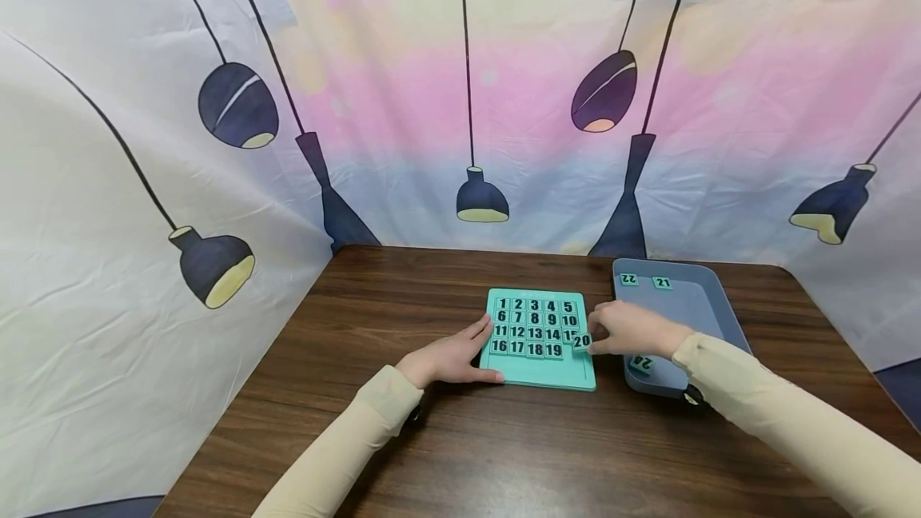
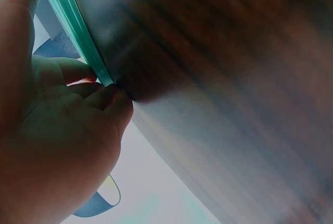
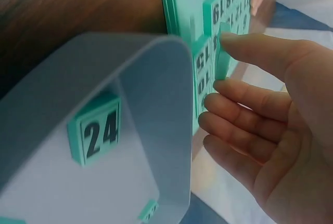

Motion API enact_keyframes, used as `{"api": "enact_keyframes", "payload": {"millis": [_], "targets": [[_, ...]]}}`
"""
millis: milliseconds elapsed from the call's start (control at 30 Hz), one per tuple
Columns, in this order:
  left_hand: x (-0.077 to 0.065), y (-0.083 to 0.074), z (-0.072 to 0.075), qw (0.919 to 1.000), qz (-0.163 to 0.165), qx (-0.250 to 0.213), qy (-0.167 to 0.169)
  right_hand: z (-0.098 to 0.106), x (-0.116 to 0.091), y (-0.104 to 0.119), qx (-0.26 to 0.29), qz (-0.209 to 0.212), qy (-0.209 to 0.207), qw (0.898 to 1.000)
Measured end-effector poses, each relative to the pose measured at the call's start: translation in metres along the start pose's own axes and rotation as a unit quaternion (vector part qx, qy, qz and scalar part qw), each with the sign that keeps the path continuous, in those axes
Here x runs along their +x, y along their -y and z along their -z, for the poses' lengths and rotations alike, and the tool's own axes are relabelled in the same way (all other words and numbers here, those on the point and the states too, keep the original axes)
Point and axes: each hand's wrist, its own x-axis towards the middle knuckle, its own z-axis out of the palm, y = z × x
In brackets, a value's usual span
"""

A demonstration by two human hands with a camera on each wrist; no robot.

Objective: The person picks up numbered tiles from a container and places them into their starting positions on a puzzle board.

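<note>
A turquoise number board (image 1: 547, 374) lies flat on the table, bearing rows of number tiles from 1 to 19. My left hand (image 1: 455, 356) rests at the board's left side, thumb and fingers spread, the thumb over its near left corner. In the left wrist view, fingertips touch the edge of the board (image 2: 78, 26). Between thumb and index finger, my right hand (image 1: 633, 328) pinches the tile 20 (image 1: 581, 342). That tile is tilted over the board's right side, just below tile 15, and shows edge-on as a thin green tile (image 3: 222, 57) in the right wrist view.
A grey-blue tray (image 1: 727, 302) stands to the right of the board, beneath my right forearm. Inside are tile 22 (image 1: 629, 279), tile 21 (image 1: 662, 283) and tile 24 (image 3: 99, 130). The dark wooden table (image 1: 345, 302) ends at a printed cloth (image 1: 417, 182).
</note>
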Motion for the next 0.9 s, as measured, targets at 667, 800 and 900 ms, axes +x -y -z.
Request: {"api": "enact_keyframes", "payload": {"millis": [667, 800, 900], "targets": [[0.001, 0.001, 0.0, 1.0, 0.003, -0.008, 0.001, -0.019, 0.019, 0.01, -0.03, -0.005, 0.015, 0.999], [0.0, 0.0, 0.001, 1.0, 0.004, -0.007, 0.001, -0.02, 0.02, 0.01, -0.031, -0.007, 0.017, 0.999], [0.0, 0.0, 0.001, 1.0, 0.003, -0.005, 0.002, -0.018, 0.019, 0.009, -0.021, -0.005, 0.022, 1.0]]}}
